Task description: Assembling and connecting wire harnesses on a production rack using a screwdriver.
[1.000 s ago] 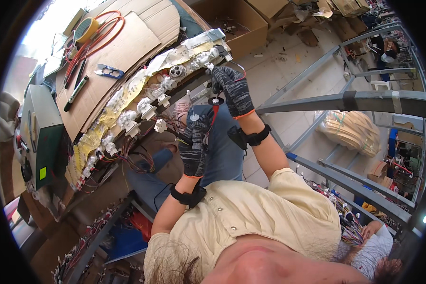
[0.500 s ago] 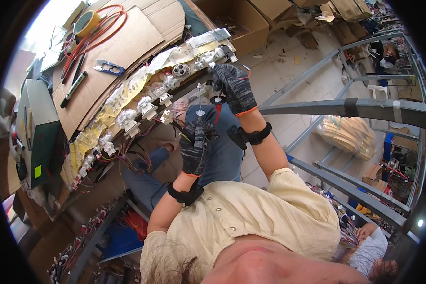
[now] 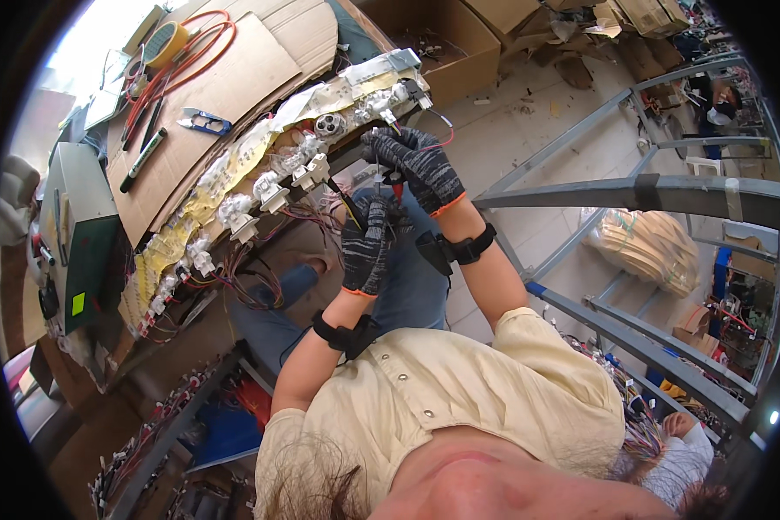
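Note:
Both my hands wear dark grey striped gloves with orange cuffs and are close together over my lap, by the bench edge. My left hand [image 3: 368, 247] is closed, and a thin black-and-yellow piece [image 3: 348, 204] sticks out above it. Just above and to the right, my right hand [image 3: 420, 172] is curled with its fingers pinched. Between them show a thin metal rod [image 3: 378, 176] and a small red tapered piece [image 3: 398, 190]. The fingers hide what each grips. Beside the hands, white plastic connectors [image 3: 310, 172] line the bench edge, with bundled wires [image 3: 256, 286] hanging below.
Cardboard on the bench carries blue-handled snips [image 3: 204, 122], a marker [image 3: 143, 160], a tape roll [image 3: 166, 45] and an orange cable [image 3: 221, 43]. A green box [image 3: 87, 234] stands left. Right are a metal frame [image 3: 633, 192] and a wrapped bundle [image 3: 646, 251]. Another person's hand [image 3: 678, 424] shows lower right.
My hands have come closer together: the left rose and shifted slightly right, the right moved slightly left. The rod and red piece between them now show less.

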A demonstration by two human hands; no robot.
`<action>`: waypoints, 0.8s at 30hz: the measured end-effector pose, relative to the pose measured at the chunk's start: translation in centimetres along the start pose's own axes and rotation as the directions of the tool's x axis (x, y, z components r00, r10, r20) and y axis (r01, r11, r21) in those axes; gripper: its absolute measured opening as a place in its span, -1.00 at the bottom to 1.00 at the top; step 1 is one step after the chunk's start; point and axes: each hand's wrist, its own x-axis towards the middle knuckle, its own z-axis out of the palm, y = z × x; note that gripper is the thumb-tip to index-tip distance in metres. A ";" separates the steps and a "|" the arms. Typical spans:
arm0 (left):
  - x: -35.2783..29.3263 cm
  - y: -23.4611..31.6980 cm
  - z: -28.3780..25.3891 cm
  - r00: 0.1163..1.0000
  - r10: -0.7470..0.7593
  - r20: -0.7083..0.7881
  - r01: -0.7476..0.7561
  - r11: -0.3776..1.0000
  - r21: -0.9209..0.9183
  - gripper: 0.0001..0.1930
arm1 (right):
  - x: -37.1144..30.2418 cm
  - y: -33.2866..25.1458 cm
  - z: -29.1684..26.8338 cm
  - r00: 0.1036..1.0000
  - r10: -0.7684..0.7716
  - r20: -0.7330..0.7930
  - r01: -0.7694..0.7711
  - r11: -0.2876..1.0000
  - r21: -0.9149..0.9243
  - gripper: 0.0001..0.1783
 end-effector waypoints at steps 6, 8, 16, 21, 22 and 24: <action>0.1 0.3 1.4 0.941 0.244 -0.236 -0.227 0.969 0.095 -0.79 | 1.0 -0.4 0.1 0.991 0.029 -0.128 -0.049 0.987 -0.151 -0.81; 0.2 0.1 1.1 0.927 0.247 -0.281 -0.223 0.968 0.112 -0.79 | 1.2 -0.5 0.2 0.984 0.060 -0.169 -0.089 0.982 -0.168 -0.79; -0.3 -0.1 -0.1 0.978 0.020 -0.208 -0.064 0.976 -0.210 -0.78 | 1.6 -0.3 0.3 0.980 0.038 -0.194 -0.065 0.988 -0.137 -0.79; -0.4 -0.2 -0.3 0.977 0.116 -0.178 -0.141 0.981 -0.134 -0.82 | 1.6 -0.4 1.0 0.986 0.023 -0.164 -0.034 0.997 -0.069 -0.80; -0.4 -0.4 -0.5 0.970 0.206 -0.132 -0.206 0.978 0.010 -0.81 | 1.5 -0.6 1.2 0.979 0.071 -0.191 -0.081 0.996 -0.047 -0.83; -0.5 0.1 -0.6 0.992 0.072 -0.108 -0.089 0.983 -0.160 -0.81 | 1.3 -0.6 1.5 0.968 0.129 -0.217 -0.136 0.990 -0.018 -0.84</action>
